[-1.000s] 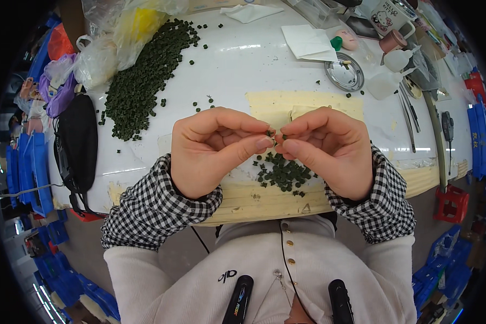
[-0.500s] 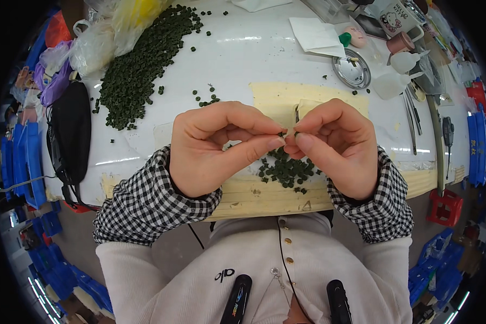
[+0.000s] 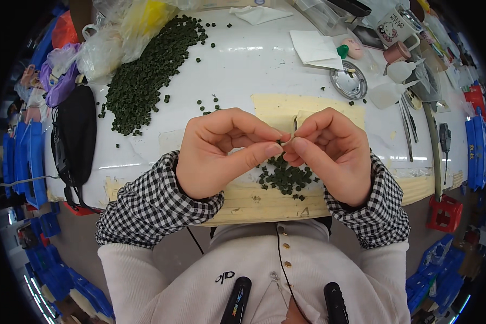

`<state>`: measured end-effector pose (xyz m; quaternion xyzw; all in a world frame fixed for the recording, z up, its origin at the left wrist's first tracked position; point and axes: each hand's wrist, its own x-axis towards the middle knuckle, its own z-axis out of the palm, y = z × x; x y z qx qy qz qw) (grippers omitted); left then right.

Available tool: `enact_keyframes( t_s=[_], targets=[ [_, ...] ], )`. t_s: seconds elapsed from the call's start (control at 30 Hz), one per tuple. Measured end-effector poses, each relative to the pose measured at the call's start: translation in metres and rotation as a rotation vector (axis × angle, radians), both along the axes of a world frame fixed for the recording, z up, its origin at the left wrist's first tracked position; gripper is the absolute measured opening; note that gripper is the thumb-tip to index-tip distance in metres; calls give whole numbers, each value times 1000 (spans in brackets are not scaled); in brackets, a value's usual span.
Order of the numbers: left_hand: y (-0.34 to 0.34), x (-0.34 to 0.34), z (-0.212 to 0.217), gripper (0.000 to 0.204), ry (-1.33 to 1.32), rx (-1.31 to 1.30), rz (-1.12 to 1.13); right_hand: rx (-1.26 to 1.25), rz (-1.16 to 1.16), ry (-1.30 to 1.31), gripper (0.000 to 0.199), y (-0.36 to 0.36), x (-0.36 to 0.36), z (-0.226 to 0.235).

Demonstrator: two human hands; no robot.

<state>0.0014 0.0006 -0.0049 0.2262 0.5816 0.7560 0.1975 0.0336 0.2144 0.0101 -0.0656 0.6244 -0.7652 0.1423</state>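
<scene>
Left hand (image 3: 213,151) clamps 1 green piece (image 3: 279,142) between fingertips (image 3: 272,150); right hand (image 3: 336,154) pinched, contents unclear.

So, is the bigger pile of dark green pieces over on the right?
No, the bigger pile lies on the left, near the black bag, with the smaller pile to its right.

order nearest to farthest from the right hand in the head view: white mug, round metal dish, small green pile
From the right hand:
1. Small green pile: just to its left, toward the person.
2. Round metal dish: beyond the hand, slightly right.
3. White mug: far right of the table.
</scene>
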Motion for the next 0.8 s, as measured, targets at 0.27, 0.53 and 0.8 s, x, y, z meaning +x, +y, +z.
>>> enact_keyframes(
  t_s=[0.27, 0.53, 0.8],
  targets=[
    [0, -8, -8, 9, -479, 213, -140, 182, -67, 255, 11, -1, 0, -4],
    [0, -12, -9, 6, -520, 269, -129, 672, -193, 910, 21, 0, -8, -1],
    [0, -11, -9, 10, -498, 245, -143, 704, -167, 1002, 34, 2, -8, -5]
  ],
)
